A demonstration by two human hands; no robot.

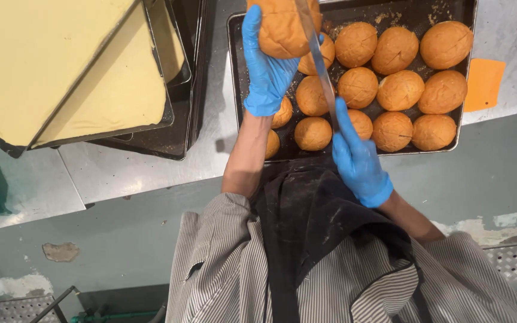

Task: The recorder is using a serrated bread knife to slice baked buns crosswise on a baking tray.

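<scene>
Bun [279, 27] at the top centre sits gripped in my left hand [264, 66] while my right hand [357, 158] grips the knife [318, 63], whose blade I judge could slip toward those gloved fingers.

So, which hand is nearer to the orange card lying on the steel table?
Right. The right hand grips the knife beside the tray, closer to the orange card; the left hand holds a bun farther away.

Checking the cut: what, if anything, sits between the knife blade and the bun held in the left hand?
Nothing visible. The left hand holds the bun above the tray, and the knife in the right hand already lies against it.
</scene>
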